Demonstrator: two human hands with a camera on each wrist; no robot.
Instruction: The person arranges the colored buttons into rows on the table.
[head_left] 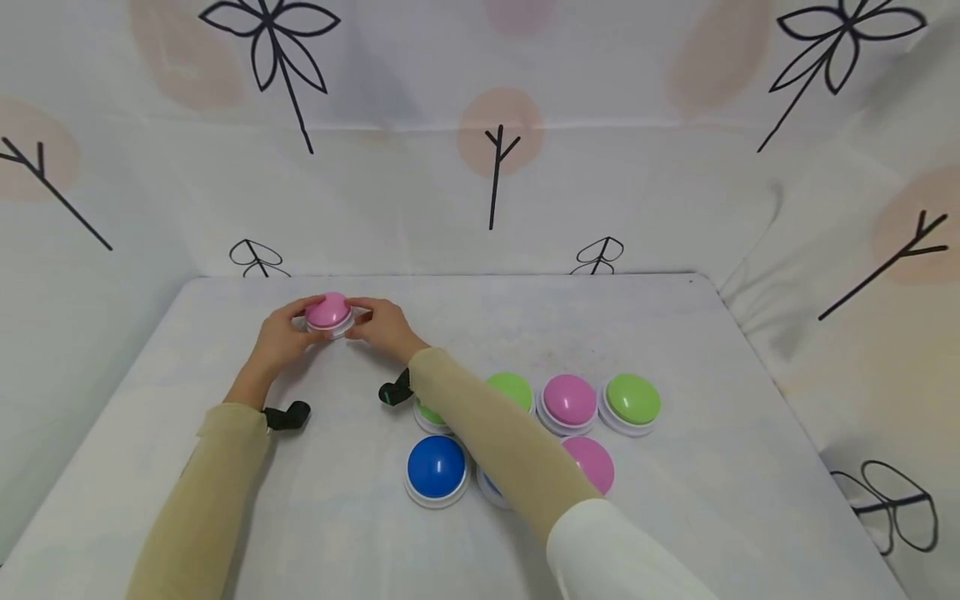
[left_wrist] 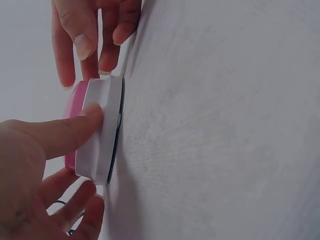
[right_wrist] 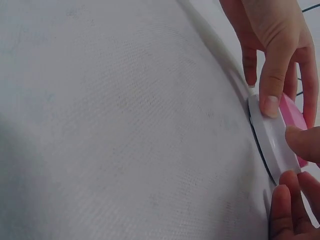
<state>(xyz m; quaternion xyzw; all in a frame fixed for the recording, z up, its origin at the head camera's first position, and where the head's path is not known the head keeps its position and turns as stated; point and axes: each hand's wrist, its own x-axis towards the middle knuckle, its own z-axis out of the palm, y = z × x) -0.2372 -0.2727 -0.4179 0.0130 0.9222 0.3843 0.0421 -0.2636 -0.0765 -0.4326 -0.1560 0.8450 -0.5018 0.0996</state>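
Observation:
A pink dome push button (head_left: pixel 327 310) with a white round base is at the far left of the table, its underside right at the tabletop. My left hand (head_left: pixel 281 340) grips it from the left. In the left wrist view the left thumb (left_wrist: pixel 75 130) lies across the white base, with the other fingers round the far side. From the right, my right hand (head_left: pixel 384 327) reaches to the same button with loosely bent fingers. Its fingertips are right at the button's edge, while its thumb (left_wrist: pixel 82 46) stands off the base in the left wrist view.
Right of centre stand more push buttons: blue (head_left: pixel 437 467), pink (head_left: pixel 570 400), green (head_left: pixel 633 398), another green (head_left: pixel 512 392) and a nearer pink (head_left: pixel 591 463). My right sleeve (head_left: pixel 502 442) partly covers several. Patterned cloth walls (head_left: pixel 390 200) border the white table (head_left: pixel 337 517).

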